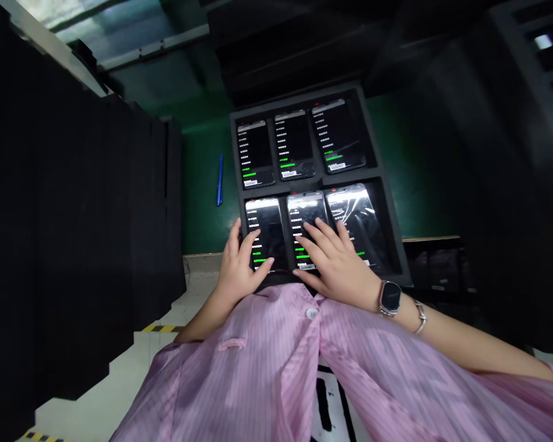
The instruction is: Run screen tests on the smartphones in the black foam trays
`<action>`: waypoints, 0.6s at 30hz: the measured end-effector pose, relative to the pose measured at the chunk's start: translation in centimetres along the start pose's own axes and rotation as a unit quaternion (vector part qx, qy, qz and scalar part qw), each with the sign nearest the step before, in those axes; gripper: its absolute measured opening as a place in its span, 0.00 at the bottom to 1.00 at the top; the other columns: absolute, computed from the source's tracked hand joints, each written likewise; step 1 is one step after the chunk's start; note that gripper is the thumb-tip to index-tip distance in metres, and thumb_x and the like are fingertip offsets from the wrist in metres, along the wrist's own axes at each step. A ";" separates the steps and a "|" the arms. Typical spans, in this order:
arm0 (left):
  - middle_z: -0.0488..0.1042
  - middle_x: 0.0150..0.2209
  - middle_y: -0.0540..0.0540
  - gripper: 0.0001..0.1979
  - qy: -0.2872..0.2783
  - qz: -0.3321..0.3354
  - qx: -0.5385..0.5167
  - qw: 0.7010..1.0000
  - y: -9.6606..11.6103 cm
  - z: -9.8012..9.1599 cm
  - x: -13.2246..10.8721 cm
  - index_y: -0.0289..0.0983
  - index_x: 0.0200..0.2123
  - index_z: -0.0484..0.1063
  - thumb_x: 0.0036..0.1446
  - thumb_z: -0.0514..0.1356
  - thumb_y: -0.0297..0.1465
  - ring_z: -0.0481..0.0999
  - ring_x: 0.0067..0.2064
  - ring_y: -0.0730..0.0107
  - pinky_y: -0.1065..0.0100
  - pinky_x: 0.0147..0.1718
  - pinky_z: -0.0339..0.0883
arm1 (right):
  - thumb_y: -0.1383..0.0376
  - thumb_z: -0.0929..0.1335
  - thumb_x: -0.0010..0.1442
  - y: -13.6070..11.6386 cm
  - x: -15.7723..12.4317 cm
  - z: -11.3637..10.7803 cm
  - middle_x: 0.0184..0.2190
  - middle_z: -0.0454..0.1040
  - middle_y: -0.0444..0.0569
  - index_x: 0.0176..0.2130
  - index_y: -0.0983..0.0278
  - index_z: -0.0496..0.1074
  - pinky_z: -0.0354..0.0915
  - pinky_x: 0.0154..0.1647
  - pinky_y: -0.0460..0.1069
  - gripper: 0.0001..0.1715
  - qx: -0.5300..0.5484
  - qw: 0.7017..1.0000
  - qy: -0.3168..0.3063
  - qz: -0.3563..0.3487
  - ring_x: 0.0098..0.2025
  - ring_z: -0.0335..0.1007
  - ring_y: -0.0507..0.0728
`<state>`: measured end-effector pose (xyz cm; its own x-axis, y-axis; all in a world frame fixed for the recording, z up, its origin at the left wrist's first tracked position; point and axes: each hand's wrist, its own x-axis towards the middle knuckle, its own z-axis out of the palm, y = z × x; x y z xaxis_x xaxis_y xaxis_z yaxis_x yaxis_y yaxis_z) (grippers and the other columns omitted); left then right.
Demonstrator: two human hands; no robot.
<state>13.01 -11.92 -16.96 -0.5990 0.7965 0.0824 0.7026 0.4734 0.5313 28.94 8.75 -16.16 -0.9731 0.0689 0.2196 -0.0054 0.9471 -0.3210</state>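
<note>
Several smartphones lie face up in two rows in the compartments of a black tray (299, 186). Their lit screens show white text lines with green ones lower down. My left hand (242, 261) is at the tray's near left corner, fingers apart, over the edge of the near left smartphone (271, 236). Over the near middle smartphone (299, 212) my right hand (334, 264) is spread, holding nothing; its outer finger reaches toward the near right smartphone (357, 212), whose screen has bright glare. Whether the fingertips touch the glass, I cannot tell.
A blue pen (220, 180) lies on the green tabletop (200, 215) left of the tray. Tall stacks of black trays (83, 202) rise at the left. More dark stacks (483, 141) stand at the right and behind. The table's front edge (203, 255) runs close to my body.
</note>
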 end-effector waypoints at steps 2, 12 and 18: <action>0.46 0.75 0.31 0.31 -0.002 -0.004 0.001 1.000 0.1 -0.1 0.0 0.41 0.67 0.61 0.65 0.63 0.43 0.55 0.74 0.40 0.40 0.68 0.59 | 0.50 0.64 0.72 0.4 -0.3 -0.6 0.67 0.64 0.68 0.64 0.73 0.65 0.50 0.70 0.78 0.34 -0.001 1.000 0.001 0.000 0.72 0.53 0.76; 0.54 0.72 0.32 0.33 0.109 0.043 -0.068 0.991 -0.6 -0.5 1.4 0.44 0.70 0.55 0.67 0.62 0.42 0.60 0.72 0.46 0.42 0.68 0.61 | 0.50 0.65 0.72 3.8 -2.6 -4.5 0.61 0.69 0.67 0.63 0.68 0.65 0.52 0.68 0.79 0.32 -0.045 0.994 0.069 0.075 0.69 0.59 0.78; 0.54 0.72 0.34 0.32 0.183 0.048 -0.047 0.981 -1.6 -2.0 10.2 0.44 0.69 0.56 0.68 0.60 0.47 0.56 0.74 0.48 0.44 0.71 0.55 | 0.50 0.65 0.69 7.5 6.0 -6.5 0.63 0.70 0.62 0.65 0.63 0.65 0.45 0.72 0.78 0.32 0.017 0.983 0.146 0.108 0.70 0.58 0.75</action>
<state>5.02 -5.25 -15.30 -0.6421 0.6392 0.4232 0.7338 0.3528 0.5805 24.59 18.30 -11.25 -0.8452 0.3583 0.3965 0.1813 0.8902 -0.4179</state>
